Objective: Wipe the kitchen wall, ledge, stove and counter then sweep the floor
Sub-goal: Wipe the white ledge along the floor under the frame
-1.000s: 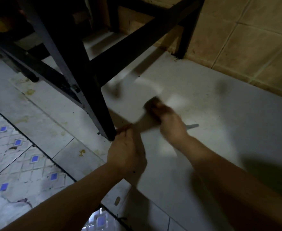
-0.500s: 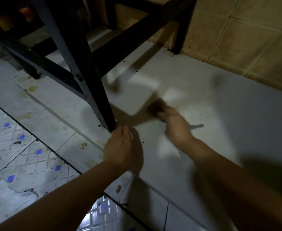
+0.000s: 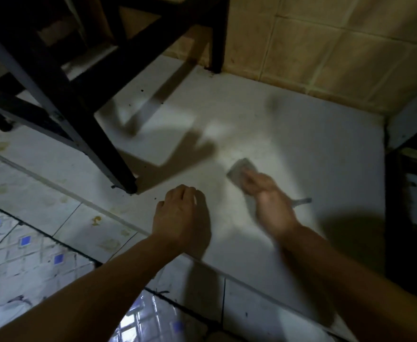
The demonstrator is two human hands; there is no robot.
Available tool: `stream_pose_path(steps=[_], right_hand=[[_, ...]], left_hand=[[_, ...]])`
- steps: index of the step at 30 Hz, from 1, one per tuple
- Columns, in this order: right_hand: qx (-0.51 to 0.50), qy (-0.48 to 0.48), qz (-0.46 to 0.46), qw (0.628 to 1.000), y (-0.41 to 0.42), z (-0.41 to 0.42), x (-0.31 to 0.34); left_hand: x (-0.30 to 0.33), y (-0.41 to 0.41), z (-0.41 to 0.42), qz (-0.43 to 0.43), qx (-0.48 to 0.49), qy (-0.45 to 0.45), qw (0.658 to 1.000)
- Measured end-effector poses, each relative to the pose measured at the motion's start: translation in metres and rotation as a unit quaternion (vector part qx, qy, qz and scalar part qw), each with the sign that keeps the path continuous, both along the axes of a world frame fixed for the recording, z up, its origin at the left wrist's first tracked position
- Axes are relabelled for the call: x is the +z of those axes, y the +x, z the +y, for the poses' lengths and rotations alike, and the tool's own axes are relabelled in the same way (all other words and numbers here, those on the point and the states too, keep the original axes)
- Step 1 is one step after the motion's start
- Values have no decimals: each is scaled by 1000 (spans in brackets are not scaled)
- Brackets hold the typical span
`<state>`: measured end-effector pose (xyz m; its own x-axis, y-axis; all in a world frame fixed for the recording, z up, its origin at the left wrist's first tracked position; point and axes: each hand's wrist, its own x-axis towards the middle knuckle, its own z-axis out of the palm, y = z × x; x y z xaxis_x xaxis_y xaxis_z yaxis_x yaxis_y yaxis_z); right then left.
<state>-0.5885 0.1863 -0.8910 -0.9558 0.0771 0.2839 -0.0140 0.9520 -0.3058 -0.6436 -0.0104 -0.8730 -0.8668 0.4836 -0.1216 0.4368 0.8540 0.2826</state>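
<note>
White ledge [image 3: 301,149]: right hand [image 3: 266,196] presses a cloth [image 3: 239,170] mid-surface; left hand [image 3: 178,213], fingers curled, rests near its front edge.

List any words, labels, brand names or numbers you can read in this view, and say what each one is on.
None: no readable text anywhere in the head view.
The grey cloth under the right hand: motion-blurred, no print visible.
The white ledge, the tan wall tiles and the black stand: no markings.
The floor tiles: only blue squares, a pattern, not writing.
The left hand rests on the ledge and holds nothing.
</note>
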Motion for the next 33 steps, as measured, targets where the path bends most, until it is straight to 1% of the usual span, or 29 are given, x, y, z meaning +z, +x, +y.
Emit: stream_pose_path(steps=[1, 2, 3, 5, 6, 8, 9, 10, 11, 12, 13, 15, 17, 18, 19, 20, 23, 25, 26, 28, 30, 31, 33], right_hand=[[-56, -5, -18, 998, 2, 15, 0], [-89, 13, -41, 995, 4, 25, -3], [-107, 15, -55, 993, 8, 24, -3], [-116, 9, -39, 992, 21, 5, -6], [-89, -3, -31, 996, 32, -9, -10], [-6, 9, -13, 1000, 57, -31, -21], [32, 9, -19, 999, 68, -36, -21], [54, -5, -22, 998, 73, -33, -20], [54, -9, -23, 998, 76, -23, -18], [28, 7, -3, 1000, 79, -8, -19], [-28, 17, 1, 999, 80, 7, -16], [-170, 10, 22, 985, 83, 44, -14], [-255, 24, -25, 966, 91, 58, -11], [-251, 17, -51, 966, 95, 56, -10], [-249, 3, -54, 967, 100, 46, -9], [-237, 7, -29, 971, 107, 32, -7], [-171, 4, -38, 985, 136, -9, -17], [-144, 6, -60, 988, 154, -16, -15], [-155, 7, -63, 986, 160, -9, -15], [-224, 24, -67, 972, 167, 15, -15], [-303, 5, -111, 946, 169, 30, -12], [-311, 22, -119, 943, 168, 30, -11], [-272, 31, -151, 950, 173, 15, -11]], left_hand=[[1, 4, 6, 0, -19, -7, 1000], [2, 7, 10, 2, -39, -15, 999], [4, 10, 14, 9, -55, -22, 998], [4, 13, 22, 14, -72, -39, 997], [4, 15, 25, 11, -74, -39, 996], [3, 18, 29, 6, -78, -38, 996], [3, 20, 31, -2, -80, -35, 996], [4, 23, 33, -7, -85, -31, 996], [5, 26, 35, -11, -97, -33, 995], [5, 28, 37, -15, -111, -40, 993], [6, 30, 38, -18, -119, -45, 992], [8, 34, 41, -20, -129, -53, 990], [9, 40, 44, -19, -146, -54, 988], [9, 45, 47, -21, -156, -57, 986], [9, 49, 49, -21, -166, -58, 984], [9, 54, 50, -18, -174, -56, 983], [9, 68, 56, -12, -195, -41, 980], [9, 75, 58, -7, -213, -36, 976], [10, 78, 59, -5, -224, -35, 974], [10, 85, 61, -2, -238, -36, 971], [10, 90, 61, -4, -248, -35, 968], [10, 91, 60, 3, -254, -37, 967], [6, 93, 56, 27, -283, -34, 958]])
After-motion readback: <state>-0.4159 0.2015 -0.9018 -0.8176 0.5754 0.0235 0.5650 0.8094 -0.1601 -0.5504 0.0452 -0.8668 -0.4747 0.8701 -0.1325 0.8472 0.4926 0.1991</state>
